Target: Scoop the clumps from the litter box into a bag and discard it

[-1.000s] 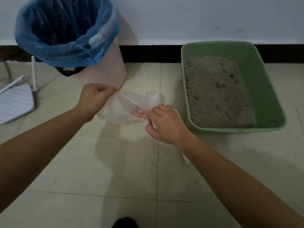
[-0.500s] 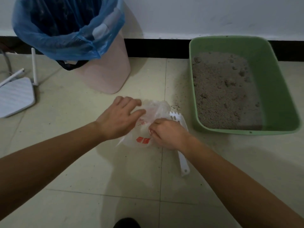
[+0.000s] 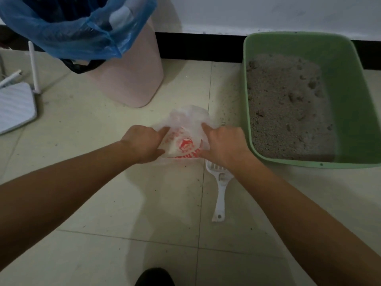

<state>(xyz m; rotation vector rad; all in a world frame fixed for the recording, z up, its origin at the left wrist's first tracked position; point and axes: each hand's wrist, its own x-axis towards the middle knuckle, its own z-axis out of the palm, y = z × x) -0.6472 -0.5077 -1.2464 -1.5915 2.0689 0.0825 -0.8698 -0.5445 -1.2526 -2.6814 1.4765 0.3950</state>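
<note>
Both hands spreading the bag on the floor

The left hand (image 3: 142, 144) and right hand (image 3: 221, 146) each grasp a side of the thin white bag (image 3: 186, 129), fingers curled into the plastic, its red print facing up between them. The bag sits on the tiled floor (image 3: 103, 203). A white scoop (image 3: 220, 193) lies partly under the right wrist. The green litter box (image 3: 350, 96) stands to the right, and a pink bin (image 3: 132, 79) with a blue liner (image 3: 72, 32) is beyond on the left

We see the bag (image 3: 186, 129) between left hand (image 3: 142, 143) and right hand (image 3: 222, 145): translucent white, red round logo plus red lettering. Scoop (image 3: 220, 195) under right hand: white. Litter box (image 3: 350, 83) right of it: green, with grey-brown litter (image 3: 288, 112). Beyond left hand: pink bin (image 3: 134, 83), blue liner (image 3: 82, 36). Floor (image 3: 103, 203): cream tile.
</note>
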